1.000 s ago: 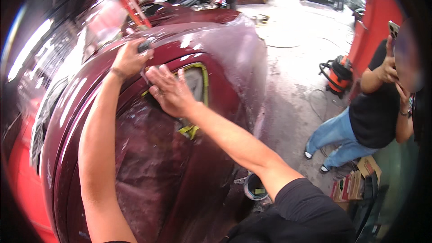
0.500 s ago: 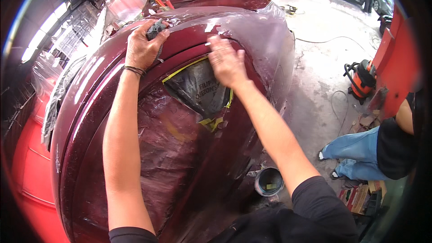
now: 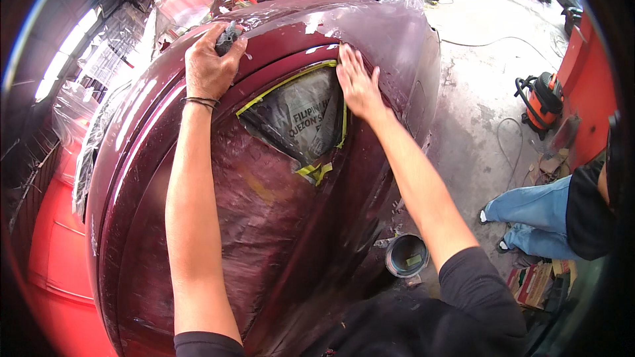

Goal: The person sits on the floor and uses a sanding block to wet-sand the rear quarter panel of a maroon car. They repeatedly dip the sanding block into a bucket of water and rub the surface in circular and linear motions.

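A dark red car body (image 3: 149, 139) fills the middle, wet and shiny in places. My left hand (image 3: 210, 66) is closed round a crumpled dark grey rag (image 3: 228, 38) at the roof edge. My right hand (image 3: 358, 82) lies flat on the panel beside the top right corner of a small window, its fingers stretched out. Whether anything thin is under that palm, I cannot tell. Printed sheet (image 3: 301, 109) masks the window, edged with yellow tape (image 3: 284, 87). Below it, a dull reddish covering (image 3: 245, 225) spreads over a larger opening.
A bucket (image 3: 406, 256) stands on the floor by my right elbow. Further right are a person in jeans (image 3: 532, 218), an orange and black vacuum (image 3: 546, 102) and a hose (image 3: 509, 139). Boxes (image 3: 532, 284) lie near the person's feet. Another red car body (image 3: 63, 258) is at left.
My right hand has slid rightward from above the window to beside its top right corner, uncovering more of the masking. My left hand keeps its hold on the rag. The view has shifted slightly.
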`<state>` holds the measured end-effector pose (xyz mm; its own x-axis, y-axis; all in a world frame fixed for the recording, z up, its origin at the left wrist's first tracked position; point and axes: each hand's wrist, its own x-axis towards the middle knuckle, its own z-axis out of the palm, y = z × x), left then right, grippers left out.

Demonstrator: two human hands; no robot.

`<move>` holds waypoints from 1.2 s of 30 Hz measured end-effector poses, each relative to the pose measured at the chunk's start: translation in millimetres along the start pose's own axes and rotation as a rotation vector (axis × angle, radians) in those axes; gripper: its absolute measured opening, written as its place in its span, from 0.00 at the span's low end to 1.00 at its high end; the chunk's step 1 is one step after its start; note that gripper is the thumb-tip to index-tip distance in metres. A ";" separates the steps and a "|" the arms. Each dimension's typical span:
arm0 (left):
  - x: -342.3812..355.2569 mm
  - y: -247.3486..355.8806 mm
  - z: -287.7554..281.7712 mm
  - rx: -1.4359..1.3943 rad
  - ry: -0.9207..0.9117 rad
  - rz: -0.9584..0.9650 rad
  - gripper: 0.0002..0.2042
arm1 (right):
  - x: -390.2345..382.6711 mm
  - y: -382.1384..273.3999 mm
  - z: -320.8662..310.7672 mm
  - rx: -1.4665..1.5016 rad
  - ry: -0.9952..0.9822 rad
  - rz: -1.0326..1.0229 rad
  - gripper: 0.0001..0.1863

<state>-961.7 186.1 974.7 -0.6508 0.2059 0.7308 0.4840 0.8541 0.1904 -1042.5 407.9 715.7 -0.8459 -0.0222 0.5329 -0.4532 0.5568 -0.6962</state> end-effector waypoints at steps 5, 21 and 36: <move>-8.2 -13.7 4.1 0.005 -0.011 -0.003 0.13 | -89.2 -2.4 28.3 -0.021 0.115 -0.049 0.34; -11.9 -13.5 -1.8 0.050 -0.010 0.008 0.13 | -188.5 -16.2 58.8 -0.049 0.014 -0.002 0.37; -12.3 -27.1 -2.7 0.060 -0.024 0.010 0.13 | -276.6 -19.0 55.3 0.031 -0.084 0.029 0.37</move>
<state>-965.3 159.2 962.3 -0.6598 0.2255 0.7168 0.4555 0.8787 0.1428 -815.5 357.6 554.9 -0.8790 -0.0763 0.4707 -0.4351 0.5323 -0.7262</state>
